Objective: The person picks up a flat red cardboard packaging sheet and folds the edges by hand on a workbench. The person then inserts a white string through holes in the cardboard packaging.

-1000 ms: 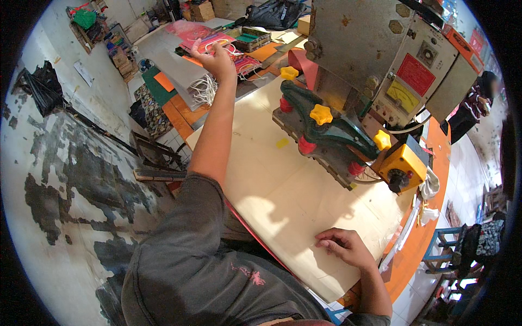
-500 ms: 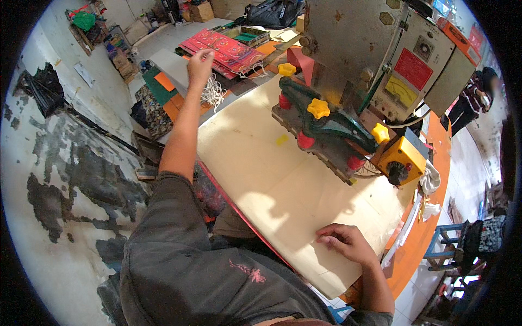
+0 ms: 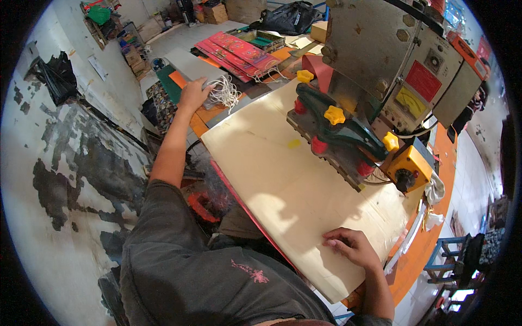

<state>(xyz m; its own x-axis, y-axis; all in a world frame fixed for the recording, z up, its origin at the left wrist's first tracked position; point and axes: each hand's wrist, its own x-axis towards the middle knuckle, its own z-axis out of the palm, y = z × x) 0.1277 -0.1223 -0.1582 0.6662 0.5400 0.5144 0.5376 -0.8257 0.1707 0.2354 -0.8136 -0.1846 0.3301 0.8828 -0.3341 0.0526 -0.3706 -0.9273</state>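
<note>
The white cords (image 3: 224, 93) lie in a loose tangle at the near end of a pale flat stack (image 3: 191, 63), beyond the far left corner of the cream board (image 3: 266, 168). From my remote seat I see the left hand (image 3: 194, 96) right beside them, arm stretched out, fingers bent. I can't tell whether its grip has closed on a cord, on the stack's edge or on nothing; the fingertips merge with what is behind them.

As I judge it, the reach is made, while no lift shows: cords and stack both lie low, and I see nothing raised. Past them, red patterned bags (image 3: 234, 53) lie flat and overlapping, with pale cords trailing from their near end. Whether any of these pieces is finished I can't tell.

The right hand (image 3: 352, 247) rests on the near part of the board, its grip half open in a relaxed curl, with nothing visible in it.

Over the far side of the board stands a grey machine (image 3: 361, 41) with yellow star knobs (image 3: 334, 114) and a yellow control box (image 3: 408, 169). What lies directly under its plate is hidden from me. Along the right, the orange worktop (image 3: 447, 174) carries a crumpled cloth (image 3: 435, 190).
</note>
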